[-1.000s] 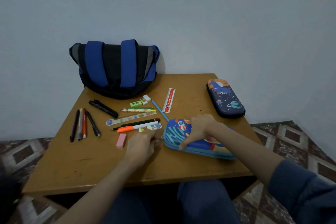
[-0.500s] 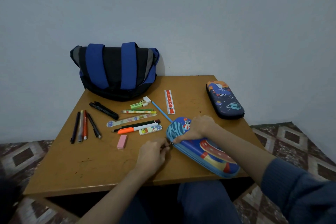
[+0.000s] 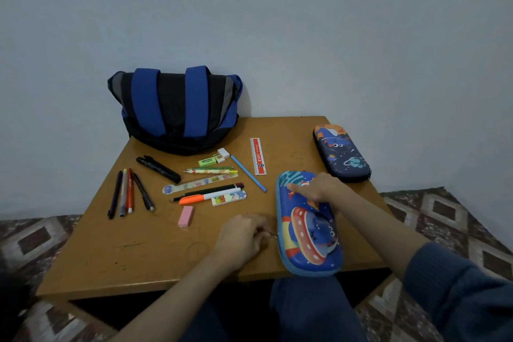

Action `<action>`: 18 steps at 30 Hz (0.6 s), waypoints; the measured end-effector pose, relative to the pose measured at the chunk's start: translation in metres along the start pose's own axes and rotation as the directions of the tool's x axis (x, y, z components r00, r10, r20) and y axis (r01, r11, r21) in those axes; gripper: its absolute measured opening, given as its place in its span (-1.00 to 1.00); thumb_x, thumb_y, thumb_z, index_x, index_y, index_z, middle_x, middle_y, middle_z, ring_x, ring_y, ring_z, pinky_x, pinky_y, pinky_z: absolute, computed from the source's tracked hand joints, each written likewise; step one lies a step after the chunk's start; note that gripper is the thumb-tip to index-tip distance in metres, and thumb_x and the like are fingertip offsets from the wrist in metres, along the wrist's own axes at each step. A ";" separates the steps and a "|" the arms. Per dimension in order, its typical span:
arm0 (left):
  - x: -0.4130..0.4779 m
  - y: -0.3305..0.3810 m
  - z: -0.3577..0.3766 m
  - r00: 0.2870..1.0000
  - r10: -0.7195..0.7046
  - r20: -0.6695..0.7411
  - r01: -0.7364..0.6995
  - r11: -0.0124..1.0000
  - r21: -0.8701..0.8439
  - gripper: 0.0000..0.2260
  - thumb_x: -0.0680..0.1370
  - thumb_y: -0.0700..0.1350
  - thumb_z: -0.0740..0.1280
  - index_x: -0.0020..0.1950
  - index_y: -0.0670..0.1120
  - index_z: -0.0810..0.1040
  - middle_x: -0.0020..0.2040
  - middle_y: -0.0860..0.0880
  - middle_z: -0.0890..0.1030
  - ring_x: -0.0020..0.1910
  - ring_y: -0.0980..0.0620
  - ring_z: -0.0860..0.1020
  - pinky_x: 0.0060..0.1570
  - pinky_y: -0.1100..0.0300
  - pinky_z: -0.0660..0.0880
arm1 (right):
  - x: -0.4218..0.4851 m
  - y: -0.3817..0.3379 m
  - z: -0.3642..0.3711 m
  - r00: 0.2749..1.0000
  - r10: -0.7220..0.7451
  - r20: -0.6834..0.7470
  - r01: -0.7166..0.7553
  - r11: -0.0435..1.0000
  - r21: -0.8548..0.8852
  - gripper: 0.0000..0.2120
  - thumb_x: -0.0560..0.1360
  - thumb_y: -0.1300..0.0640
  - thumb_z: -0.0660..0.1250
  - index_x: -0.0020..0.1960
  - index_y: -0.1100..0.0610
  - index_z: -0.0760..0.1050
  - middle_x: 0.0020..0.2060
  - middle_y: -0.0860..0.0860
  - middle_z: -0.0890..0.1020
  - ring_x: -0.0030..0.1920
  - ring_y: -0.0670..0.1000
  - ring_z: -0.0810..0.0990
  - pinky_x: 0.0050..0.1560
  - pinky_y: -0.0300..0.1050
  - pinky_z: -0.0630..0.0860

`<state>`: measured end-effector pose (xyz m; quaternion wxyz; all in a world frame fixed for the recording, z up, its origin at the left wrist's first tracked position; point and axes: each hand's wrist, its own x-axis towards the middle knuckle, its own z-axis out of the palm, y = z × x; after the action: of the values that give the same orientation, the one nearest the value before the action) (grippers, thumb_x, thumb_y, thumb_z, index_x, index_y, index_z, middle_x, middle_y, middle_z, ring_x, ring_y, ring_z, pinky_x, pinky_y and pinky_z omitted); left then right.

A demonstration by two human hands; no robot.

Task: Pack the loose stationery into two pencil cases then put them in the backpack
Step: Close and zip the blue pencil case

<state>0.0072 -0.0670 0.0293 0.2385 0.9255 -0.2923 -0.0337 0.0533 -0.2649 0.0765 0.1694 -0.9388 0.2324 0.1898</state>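
The left hand (image 3: 244, 239) is curling its fingers, pinching the small metal zipper pull (image 3: 273, 234) of the bright blue hard-shell spaceship-print pencil case (image 3: 311, 236). The right hand (image 3: 319, 189) is pressing straight, spread fingers on the case's far end. An orange-and-white marker pen (image 3: 205, 197) is lying beyond the left fingers.

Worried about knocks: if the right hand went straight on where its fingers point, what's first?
Likely the blue pencil, just past the pencil case that the right hand rests on; depth is unclear.

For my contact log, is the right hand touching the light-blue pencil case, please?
Touching: the head view shows the right hand resting on the light-blue pencil case.
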 end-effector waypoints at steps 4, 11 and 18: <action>0.012 -0.017 -0.019 0.997 -0.075 -0.001 0.075 0.993 0.089 -0.85 0.57 -0.11 0.27 0.09 0.03 0.57 0.06 0.09 0.60 0.06 0.15 0.51 0.05 0.29 0.46 | -0.014 0.006 -0.016 0.959 -0.280 -0.035 0.254 0.911 -0.326 -0.35 0.51 -0.09 0.30 0.45 0.17 0.13 0.34 0.15 0.38 0.28 0.17 0.43 0.14 0.01 0.44; 0.025 -0.031 -0.031 0.989 -0.118 -0.088 0.134 0.971 0.201 -0.80 0.58 -0.09 0.26 0.16 -0.01 0.57 0.09 0.04 0.61 0.10 0.08 0.51 0.14 0.20 0.42 | -0.040 -0.024 0.004 0.815 -0.526 0.243 0.510 0.451 -0.733 0.22 0.28 0.12 0.54 0.49 -0.10 -0.39 0.46 0.05 -0.43 0.47 0.20 -0.40 0.42 0.38 -0.22; 0.019 -0.039 -0.030 0.991 -0.109 -0.078 0.123 0.972 0.201 -0.83 0.57 -0.11 0.27 0.11 -0.01 0.60 0.05 0.04 0.63 0.08 0.09 0.52 0.17 0.18 0.42 | -0.032 -0.035 0.013 0.756 -0.514 0.406 0.632 0.411 -0.657 0.12 0.24 0.03 0.55 0.53 -0.01 -0.15 0.52 0.08 -0.03 0.52 0.14 -0.09 0.44 0.33 -0.07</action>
<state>0.0494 -0.0367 0.0396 0.1490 0.9612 -0.2317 0.0134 0.0405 -0.2189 0.0874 -0.1721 -0.9234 -0.2186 0.2645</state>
